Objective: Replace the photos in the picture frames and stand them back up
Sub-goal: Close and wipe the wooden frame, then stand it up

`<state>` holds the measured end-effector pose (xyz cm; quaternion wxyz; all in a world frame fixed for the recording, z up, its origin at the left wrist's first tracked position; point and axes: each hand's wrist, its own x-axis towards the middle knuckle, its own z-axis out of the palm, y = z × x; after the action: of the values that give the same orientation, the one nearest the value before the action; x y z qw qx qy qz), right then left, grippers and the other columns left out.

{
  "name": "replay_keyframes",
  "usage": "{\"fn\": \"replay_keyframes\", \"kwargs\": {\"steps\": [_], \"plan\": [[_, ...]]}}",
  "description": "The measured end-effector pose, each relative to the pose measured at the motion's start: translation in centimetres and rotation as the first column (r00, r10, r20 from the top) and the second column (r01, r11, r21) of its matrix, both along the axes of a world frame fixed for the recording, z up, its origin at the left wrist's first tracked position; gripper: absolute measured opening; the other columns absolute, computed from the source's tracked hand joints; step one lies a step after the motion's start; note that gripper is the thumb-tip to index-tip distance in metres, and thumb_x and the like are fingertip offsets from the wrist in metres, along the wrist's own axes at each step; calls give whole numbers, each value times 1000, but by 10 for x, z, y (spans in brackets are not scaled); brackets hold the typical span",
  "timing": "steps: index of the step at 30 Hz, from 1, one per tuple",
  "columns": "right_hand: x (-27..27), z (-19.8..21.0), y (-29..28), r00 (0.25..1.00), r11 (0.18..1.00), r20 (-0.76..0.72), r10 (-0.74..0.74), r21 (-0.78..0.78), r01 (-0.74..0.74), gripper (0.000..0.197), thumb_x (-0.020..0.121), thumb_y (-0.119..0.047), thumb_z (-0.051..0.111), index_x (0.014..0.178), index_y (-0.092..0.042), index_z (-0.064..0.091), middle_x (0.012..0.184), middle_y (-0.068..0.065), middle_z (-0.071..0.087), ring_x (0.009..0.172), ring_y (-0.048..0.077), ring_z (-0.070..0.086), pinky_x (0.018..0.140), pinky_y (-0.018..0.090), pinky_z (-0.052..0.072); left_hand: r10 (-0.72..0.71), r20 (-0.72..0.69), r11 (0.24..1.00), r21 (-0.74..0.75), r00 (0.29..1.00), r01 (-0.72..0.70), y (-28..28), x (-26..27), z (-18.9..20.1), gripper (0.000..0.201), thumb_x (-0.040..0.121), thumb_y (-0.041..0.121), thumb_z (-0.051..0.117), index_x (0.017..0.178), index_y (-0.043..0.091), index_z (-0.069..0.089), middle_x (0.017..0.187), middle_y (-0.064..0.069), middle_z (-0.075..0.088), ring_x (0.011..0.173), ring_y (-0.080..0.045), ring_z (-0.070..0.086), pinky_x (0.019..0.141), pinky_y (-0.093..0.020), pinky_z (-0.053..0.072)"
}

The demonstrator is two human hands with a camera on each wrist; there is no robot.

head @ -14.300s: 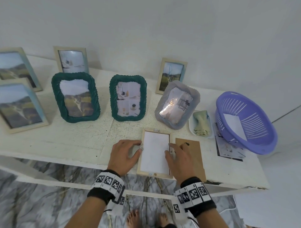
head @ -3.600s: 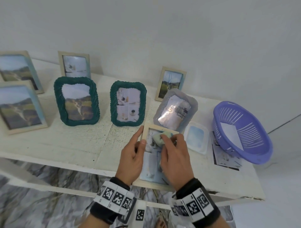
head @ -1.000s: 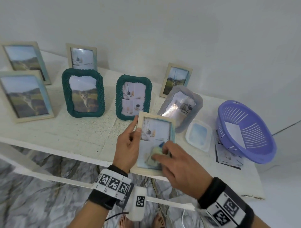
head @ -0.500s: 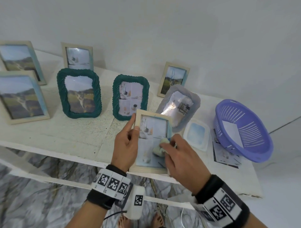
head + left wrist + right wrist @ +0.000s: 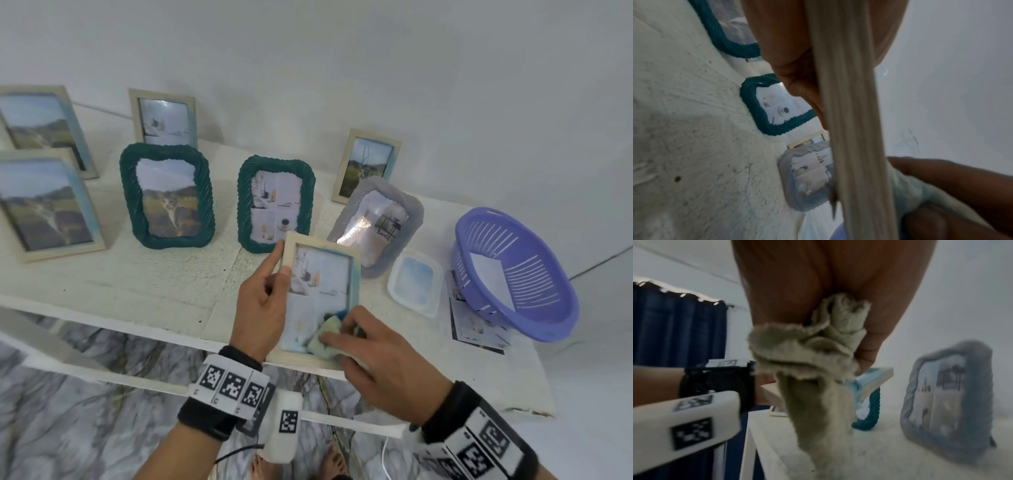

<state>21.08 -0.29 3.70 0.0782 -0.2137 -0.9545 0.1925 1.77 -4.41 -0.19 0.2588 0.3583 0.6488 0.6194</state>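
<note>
Wooden frame point(image 5: 320, 260) in left hand point(image 5: 262, 306)

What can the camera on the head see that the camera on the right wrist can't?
Only the head view shows the purple basket, the clear tray, the loose photos beside it, and the left hand gripping the wooden frame. Only the right wrist view shows the dark blue curtain. Both show the right hand holding the cloth on that frame, and the grey frame.
</note>
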Motion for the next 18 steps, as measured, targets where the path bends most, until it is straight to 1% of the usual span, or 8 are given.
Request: {"fn": "replay_keyframes", "kwargs": {"steps": [2,7,11,13,14,16,17,18], "plan": [[1,2,9,999,998,22,-30,62,29,34,93,-24,40,112,-17,67,98,3,48,68,9,37,62,21,41,6,11,1000,-6,1000,-6,0,3,-2,42,102,15,45,143,25,44,44,14,25,42,-3,23,44,-12,22],[-13,6,21,986,971,-30,-165,170,168,32,90,-21,40,104,-11,67,96,7,48,68,12,32,59,27,40,-13,4,1000,5,1000,13,4,4,-1,41,102,16,46,141,32,44,45,14,27,44,-4,23,44,-13,22],[-5,7,9,999,997,46,-6,78,2,34,92,-22,38,108,-16,67,100,5,47,73,11,35,62,27,44,-8,13,1000,5,1000,8,1,1,2,40,103,15,45,139,31,46,42,14,30,42,-3,25,43,-11,24],[-1,8,11,998,997,68,14,79,-19,35,93,-23,37,110,-18,67,100,4,47,73,10,36,62,27,45,-1,21,1000,4,1000,1,1,1,1,41,102,15,45,140,30,46,46,14,30,43,-3,25,44,-11,25],[-1,9,14,998,996,57,-23,93,18,35,93,-24,37,110,-17,68,99,4,48,72,10,36,61,28,46,1,27,1000,8,1000,-1,1,1,0,41,102,15,45,141,29,46,50,12,31,44,-3,24,45,-12,25],[-8,11,24,992,981,-10,-127,148,128,30,93,-22,43,109,-13,67,96,6,47,69,13,39,60,30,47,-15,28,1000,20,1000,15,2,3,2,42,102,17,46,142,28,46,56,0,35,46,-3,25,46,-15,27],[-12,12,30,982,967,-54,-179,175,185,25,93,-18,48,107,-10,66,95,7,47,68,15,42,60,30,47,-36,22,999,29,999,35,2,6,3,42,102,17,46,142,29,45,56,2,38,46,-2,27,47,-15,27],[-17,14,35,969,951,-102,-226,192,242,21,92,-14,52,106,-8,66,94,8,47,67,17,44,60,29,47,-58,8,998,38,998,58,2,10,4,42,102,16,46,143,28,44,53,10,38,44,-2,28,46,-13,27]]}}
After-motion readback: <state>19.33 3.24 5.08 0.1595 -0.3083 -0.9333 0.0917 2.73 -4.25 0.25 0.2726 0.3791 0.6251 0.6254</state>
